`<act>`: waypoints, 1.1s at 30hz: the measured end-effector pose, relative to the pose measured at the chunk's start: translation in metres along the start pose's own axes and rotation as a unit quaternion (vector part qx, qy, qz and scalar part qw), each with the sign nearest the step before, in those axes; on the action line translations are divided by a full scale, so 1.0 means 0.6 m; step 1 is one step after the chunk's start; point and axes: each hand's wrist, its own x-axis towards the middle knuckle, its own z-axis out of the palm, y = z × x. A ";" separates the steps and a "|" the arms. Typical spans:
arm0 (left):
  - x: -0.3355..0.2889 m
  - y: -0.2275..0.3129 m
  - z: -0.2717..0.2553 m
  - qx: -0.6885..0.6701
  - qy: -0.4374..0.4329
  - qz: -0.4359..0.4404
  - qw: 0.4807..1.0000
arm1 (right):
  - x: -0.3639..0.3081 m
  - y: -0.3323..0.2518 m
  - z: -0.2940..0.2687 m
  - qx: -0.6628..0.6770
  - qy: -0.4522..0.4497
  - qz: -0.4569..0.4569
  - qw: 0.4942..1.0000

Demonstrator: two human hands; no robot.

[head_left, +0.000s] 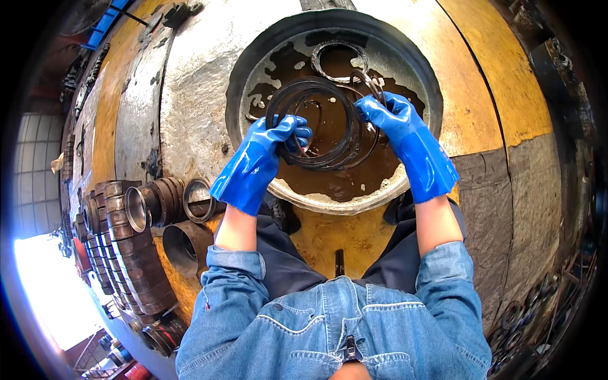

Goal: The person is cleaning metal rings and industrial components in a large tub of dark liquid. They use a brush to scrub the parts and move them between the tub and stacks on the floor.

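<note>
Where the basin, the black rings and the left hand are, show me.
Basin [235,101]: head view, left side of its dark rim.
Black rings [310,85]: head view, upper part of the bundle.
Left hand [277,133]: head view, blue glove near the thumb's base.

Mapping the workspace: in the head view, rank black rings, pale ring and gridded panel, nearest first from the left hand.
1. Black rings: held in the left hand.
2. Pale ring: in the basin, ahead and right.
3. Gridded panel: far left.
</note>
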 end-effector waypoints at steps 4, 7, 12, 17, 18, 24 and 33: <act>0.011 -0.002 -0.006 -0.022 -0.008 0.001 1.000 | -0.010 0.014 0.020 0.308 0.012 0.039 0.950; 0.008 0.001 -0.008 -0.017 0.024 0.012 0.999 | 0.011 0.027 -0.006 0.384 -0.029 0.089 0.918; 0.004 0.007 -0.017 -0.038 0.034 0.042 0.998 | 0.017 0.031 -0.051 0.433 -0.061 0.023 0.899; 0.012 0.003 -0.020 -0.094 0.027 0.036 0.994 | 0.014 0.033 -0.050 0.321 0.073 -0.009 0.944; 0.010 0.004 -0.028 -0.136 0.002 0.043 0.990 | 0.014 0.035 -0.046 0.325 0.085 -0.010 0.942; 0.010 0.020 -0.068 -0.229 -0.144 0.104 0.957 | 0.003 0.031 -0.066 0.343 0.055 -0.066 0.935; -0.134 0.216 -0.134 -0.025 0.022 0.085 0.996 | -0.010 0.023 -0.040 0.372 -0.006 -0.055 0.927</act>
